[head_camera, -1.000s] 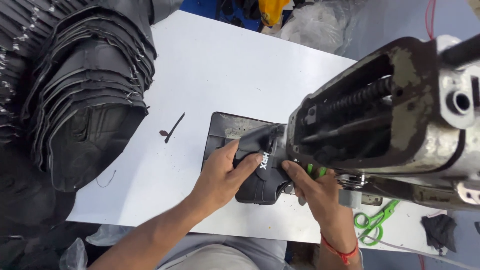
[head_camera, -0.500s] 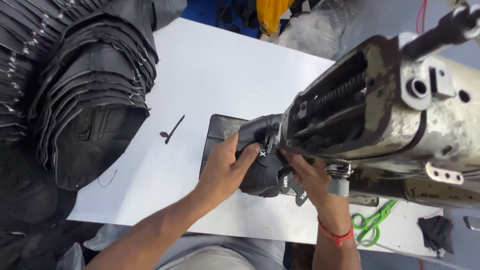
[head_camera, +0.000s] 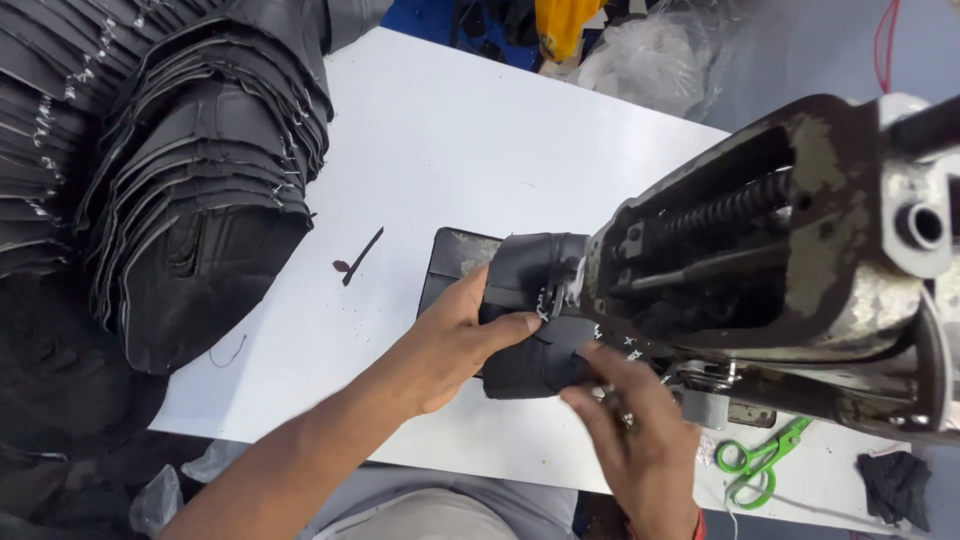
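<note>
A folded black fabric piece (head_camera: 528, 320) lies under the head of a worn grey sewing machine (head_camera: 800, 270). My left hand (head_camera: 455, 345) grips the piece from the left, thumb across its top. My right hand (head_camera: 640, 440) holds its lower right edge beside the needle area. The needle and presser foot are hidden behind the machine head. A dark metal plate (head_camera: 450, 258) lies under the fabric on the white table (head_camera: 450, 150).
A tall stack of black fabric pieces (head_camera: 180, 200) fills the left side and overhangs the table edge. A small dark scrap (head_camera: 358, 258) lies on the table. Green scissors (head_camera: 760, 460) and a black scrap (head_camera: 895, 485) lie at the lower right.
The black piece has been turned and bunched up under the machine head. My right hand slid lower along its edge. The view shifted, bringing the machine closer.
</note>
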